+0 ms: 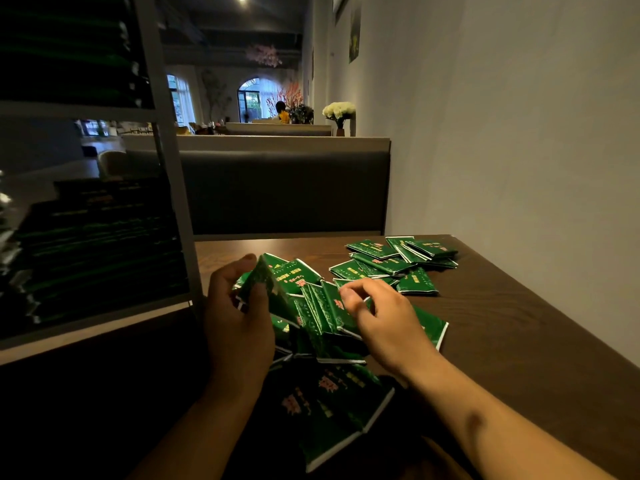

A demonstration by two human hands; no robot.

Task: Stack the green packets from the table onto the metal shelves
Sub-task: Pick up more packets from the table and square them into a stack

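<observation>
Packets (311,306) in both grips, left hand (239,323), right hand (384,320)

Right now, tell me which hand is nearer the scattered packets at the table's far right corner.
Right. The right hand lies just short of the scattered packets, pinching a nearer packet. The left hand grips a bunch of packets farther left, by the metal shelves.
</observation>
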